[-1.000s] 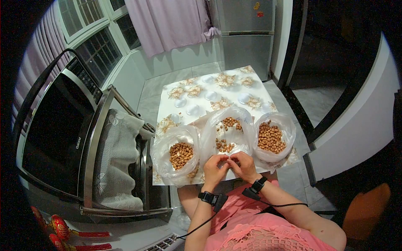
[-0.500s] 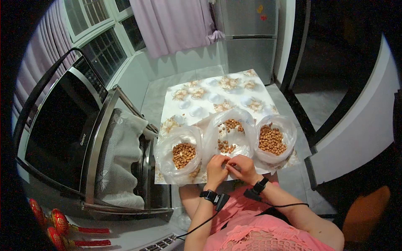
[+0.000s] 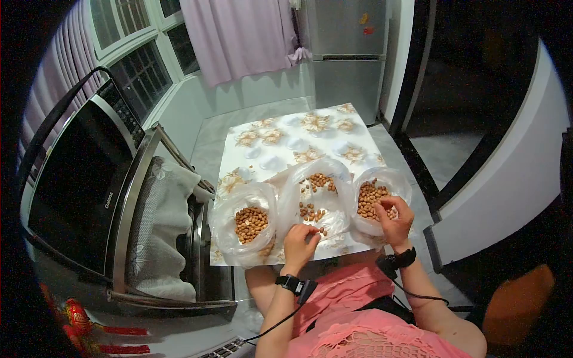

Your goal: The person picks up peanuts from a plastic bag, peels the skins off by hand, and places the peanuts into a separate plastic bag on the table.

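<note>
Three thin clear plastic bags stand open on the table. The middle bag (image 3: pixel 287 206) holds scattered brown peanuts (image 3: pixel 310 212). My left hand (image 3: pixel 300 243) is at its near edge, fingers curled toward the thumb; whatever they hold is hidden. Beside its fingertips lie a couple of peanuts (image 3: pixel 323 231). Over the right bag (image 3: pixel 401 182) is my right hand (image 3: pixel 396 223), its thumb and fingertips drawn together just above a heap of peanuts (image 3: pixel 371 196); anything between them is too small to name. Another heap of peanuts (image 3: pixel 250 224) fills the left bag (image 3: pixel 224 230).
A floral cloth covers the table (image 3: pixel 286 132). To the left is a microwave (image 3: pixel 77 185) on a metal rack with a white cloth (image 3: pixel 158 232). A fridge (image 3: pixel 346 83) and lilac curtain (image 3: pixel 239 42) stand behind. Black straps with cables are on both wrists.
My hands were together at the near edge of the middle bag. My right hand has moved right to above the right bag; my left hand has stayed near the middle one. The view has shifted slightly.
</note>
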Demonstrator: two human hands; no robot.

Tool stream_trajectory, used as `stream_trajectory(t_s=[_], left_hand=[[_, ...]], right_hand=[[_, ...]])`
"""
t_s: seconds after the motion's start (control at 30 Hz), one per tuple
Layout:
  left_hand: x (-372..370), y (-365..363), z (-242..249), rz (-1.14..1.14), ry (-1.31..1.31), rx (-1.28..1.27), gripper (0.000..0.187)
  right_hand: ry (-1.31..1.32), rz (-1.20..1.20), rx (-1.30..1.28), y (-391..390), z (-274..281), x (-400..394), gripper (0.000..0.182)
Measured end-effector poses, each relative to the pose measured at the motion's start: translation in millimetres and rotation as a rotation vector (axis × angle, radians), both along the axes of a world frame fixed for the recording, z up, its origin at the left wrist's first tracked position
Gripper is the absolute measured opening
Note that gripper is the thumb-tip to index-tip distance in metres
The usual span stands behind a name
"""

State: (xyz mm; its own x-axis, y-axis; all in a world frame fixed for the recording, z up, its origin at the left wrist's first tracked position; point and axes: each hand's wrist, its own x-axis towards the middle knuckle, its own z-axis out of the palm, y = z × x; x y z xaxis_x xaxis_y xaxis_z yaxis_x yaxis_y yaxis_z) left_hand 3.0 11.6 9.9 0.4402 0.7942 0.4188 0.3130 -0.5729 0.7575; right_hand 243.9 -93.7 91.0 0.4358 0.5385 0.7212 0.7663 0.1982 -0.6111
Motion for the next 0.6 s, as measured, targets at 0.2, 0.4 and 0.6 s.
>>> stream_trajectory(t_s=[0.2,0.4,0.6], left_hand=[[-0.7,0.5,2.2,0.018,-0.023,0.040,0.014],[0.0,0.7,-4.3,0.012,0.000,0.054,0.015],[-1.3,1.7,-6.1,0.021,-0.042,0.049,0.016]], right_hand=[[-0.026,-0.029,-0.061,-2.5,8.4,-10.1,0.018],[-0.163,0.384,-0.157,4.1,-9.9,-64.7,0.018],[0.005,0.472,-0.377,27.2,-51.5,-77.8,0.021]])
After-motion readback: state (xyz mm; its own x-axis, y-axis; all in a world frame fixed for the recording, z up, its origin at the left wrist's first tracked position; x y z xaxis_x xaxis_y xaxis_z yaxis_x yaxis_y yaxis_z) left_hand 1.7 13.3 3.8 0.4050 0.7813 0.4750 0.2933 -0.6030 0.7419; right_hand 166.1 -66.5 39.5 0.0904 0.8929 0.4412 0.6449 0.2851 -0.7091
